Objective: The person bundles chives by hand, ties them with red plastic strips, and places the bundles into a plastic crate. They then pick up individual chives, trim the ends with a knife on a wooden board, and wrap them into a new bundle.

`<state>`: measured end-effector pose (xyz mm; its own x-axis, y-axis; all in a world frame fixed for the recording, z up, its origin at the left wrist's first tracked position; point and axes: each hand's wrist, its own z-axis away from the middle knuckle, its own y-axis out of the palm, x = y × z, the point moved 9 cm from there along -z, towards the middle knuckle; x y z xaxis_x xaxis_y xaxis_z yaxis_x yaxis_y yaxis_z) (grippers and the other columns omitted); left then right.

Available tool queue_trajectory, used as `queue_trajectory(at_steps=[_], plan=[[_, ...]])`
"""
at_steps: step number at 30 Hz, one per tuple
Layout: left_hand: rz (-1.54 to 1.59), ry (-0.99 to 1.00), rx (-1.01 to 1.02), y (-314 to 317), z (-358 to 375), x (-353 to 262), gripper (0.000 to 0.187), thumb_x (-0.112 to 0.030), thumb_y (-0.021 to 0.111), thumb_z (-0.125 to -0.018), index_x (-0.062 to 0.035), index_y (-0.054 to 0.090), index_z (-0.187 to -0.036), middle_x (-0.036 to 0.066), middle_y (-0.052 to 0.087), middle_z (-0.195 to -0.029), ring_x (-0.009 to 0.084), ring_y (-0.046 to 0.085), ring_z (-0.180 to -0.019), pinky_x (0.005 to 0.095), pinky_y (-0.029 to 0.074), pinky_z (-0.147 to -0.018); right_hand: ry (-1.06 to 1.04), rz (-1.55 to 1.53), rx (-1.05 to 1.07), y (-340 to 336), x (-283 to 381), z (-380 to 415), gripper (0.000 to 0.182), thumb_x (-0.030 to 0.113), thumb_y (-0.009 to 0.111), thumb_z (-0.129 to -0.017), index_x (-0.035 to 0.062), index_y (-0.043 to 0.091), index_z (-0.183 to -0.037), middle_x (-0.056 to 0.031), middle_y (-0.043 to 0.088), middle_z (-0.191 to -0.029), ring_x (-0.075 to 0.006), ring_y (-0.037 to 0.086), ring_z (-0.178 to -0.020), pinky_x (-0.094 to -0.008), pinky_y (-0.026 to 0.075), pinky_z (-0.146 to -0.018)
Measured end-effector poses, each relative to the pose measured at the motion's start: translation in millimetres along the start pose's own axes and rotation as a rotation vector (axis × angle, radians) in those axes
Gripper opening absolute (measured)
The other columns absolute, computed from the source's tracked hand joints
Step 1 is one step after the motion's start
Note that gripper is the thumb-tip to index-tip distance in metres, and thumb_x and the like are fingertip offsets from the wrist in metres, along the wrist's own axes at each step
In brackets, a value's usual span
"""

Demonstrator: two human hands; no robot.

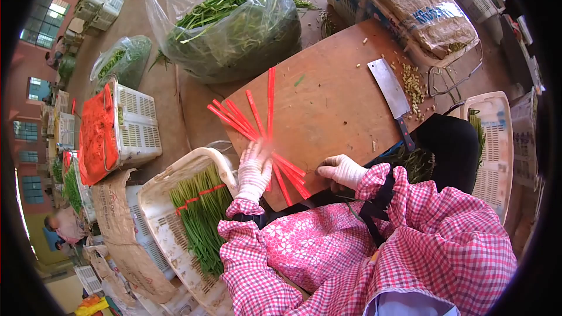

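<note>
Along the left side of the brown board [328,105], in the head view, red strips [271,96] lie in a loose fan, their ends spreading away from a crossing point near the board's left edge. The left hand [255,167], in a pale glove, is laid over that crossing with its fingers extended and only slightly apart; it looks flat rather than gripping, and this probably keeps the strips from sliding. At the board's near edge, the right hand [344,172] is narrow, thumb and fingers drawn together; whether anything is pinched between them I cannot tell, as the fingertips are in shadow.

Just beyond the board's near left corner, a white basket [222,167] holds a bundle of green stems [202,219], with a red band [200,198] across it much like the strips. Its place beside the left arm presumably keeps the stems within easy reach. On the right part of the board lies a cleaver [390,89], handle toward the person, which would suit a quick pickup, with pale scraps [414,90] beside its blade. Past the board's far left edge, a clear bag [234,47] contains loose greens, likely to confine them.
</note>
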<state>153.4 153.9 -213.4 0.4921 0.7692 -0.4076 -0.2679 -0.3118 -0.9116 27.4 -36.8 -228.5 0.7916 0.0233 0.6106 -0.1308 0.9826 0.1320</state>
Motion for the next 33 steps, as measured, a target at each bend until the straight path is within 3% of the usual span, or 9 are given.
queue_trajectory(at_steps=[2,6,8,16,21,25,29,31,33], plan=[[0.005,-0.004,-0.008,1,2,1,0.041,-0.019,0.061,-0.081,-0.0179,0.059,-0.122,0.009,0.043,-0.141,0.0317,0.037,-0.131,0.0444,0.028,-0.11,-0.009,0.058,-0.027,4,3,8,0.034,0.032,0.062,-0.085,0.0037,0.063,-0.104,-0.0051,0.063,-0.071,-0.0113,0.055,-0.05,-0.0262,0.041,-0.045],[0.028,-0.018,-0.003,-4,2,-1,0.036,-0.018,0.06,-0.083,-0.0156,0.061,-0.12,0.012,0.045,-0.14,0.0328,0.038,-0.131,0.042,0.029,-0.11,-0.238,0.234,-0.144,13,26,-3,0.041,0.038,0.068,-0.079,0.0029,0.064,-0.098,-0.0115,0.066,-0.078,-0.0215,0.064,-0.068,-0.0333,0.051,-0.064],[0.029,-0.017,-0.01,-6,3,-2,0.036,-0.018,0.06,-0.083,-0.0153,0.062,-0.119,0.012,0.045,-0.139,0.0332,0.039,-0.13,0.042,0.03,-0.11,-0.29,0.591,-0.154,25,48,-3,0.041,0.039,0.069,-0.075,0.004,0.064,-0.096,-0.0155,0.067,-0.085,-0.0294,0.066,-0.081,-0.0361,0.051,-0.074],[0.055,-0.026,-0.007,-8,4,-5,0.033,-0.017,0.06,-0.083,-0.0177,0.064,-0.116,0.013,0.047,-0.137,0.0341,0.04,-0.129,0.0426,0.031,-0.109,-0.368,0.797,-0.2,36,60,-20,0.027,0.034,0.059,-0.08,0.0099,0.068,-0.089,-0.0139,0.068,-0.083,-0.0326,0.065,-0.083,-0.0399,0.051,-0.075],[0.058,-0.024,-0.003,-11,3,-7,0.032,-0.017,0.06,-0.084,-0.0188,0.065,-0.115,0.012,0.047,-0.137,0.0335,0.04,-0.129,0.0424,0.031,-0.109,-0.42,1.302,-0.144,44,81,-10,0.026,0.033,0.053,-0.084,0.0129,0.069,-0.09,-0.0126,0.068,-0.08,-0.0319,0.066,-0.077,-0.0422,0.052,-0.072],[0.055,-0.039,0.011,-13,3,-9,0.032,-0.017,0.059,-0.084,-0.0198,0.065,-0.115,0.011,0.047,-0.138,0.0326,0.04,-0.13,0.0421,0.031,-0.109,-0.39,1.319,-0.18,38,77,-17,0.027,0.033,0.054,-0.082,0.0123,0.069,-0.091,-0.0143,0.068,-0.081,-0.0329,0.066,-0.077,-0.0427,0.052,-0.071],[0.048,-0.028,0.021,-11,3,-7,0.032,-0.017,0.059,-0.085,-0.02,0.065,-0.115,0.01,0.046,-0.139,0.0314,0.04,-0.13,0.041,0.031,-0.109,-0.322,0.694,0.016,32,43,-12,0.027,0.031,0.055,-0.081,0.0086,0.067,-0.091,-0.0147,0.067,-0.076,-0.0287,0.067,-0.072,-0.0399,0.052,-0.067],[0.043,-0.029,0.018,-9,2,-5,0.032,-0.019,0.059,-0.084,-0.0213,0.065,-0.116,0.011,0.047,-0.137,0.0318,0.04,-0.13,0.0417,0.029,-0.11,-0.09,0.493,0.201,27,24,18,0.024,0.026,0.056,-0.082,0.0048,0.066,-0.09,-0.0064,0.061,-0.064,-0.0159,0.06,-0.059,-0.0318,0.048,-0.057],[0.04,-0.032,0.016,-6,3,-3,0.033,-0.021,0.06,-0.084,-0.0226,0.064,-0.117,0.012,0.048,-0.135,0.0321,0.039,-0.129,0.0424,0.028,-0.111,-0.12,0.4,0.253,13,16,60,0.022,0.024,0.056,-0.085,0.0031,0.063,-0.088,-0.0017,0.056,-0.065,-0.0111,0.053,-0.058,-0.0286,0.044,-0.054]])
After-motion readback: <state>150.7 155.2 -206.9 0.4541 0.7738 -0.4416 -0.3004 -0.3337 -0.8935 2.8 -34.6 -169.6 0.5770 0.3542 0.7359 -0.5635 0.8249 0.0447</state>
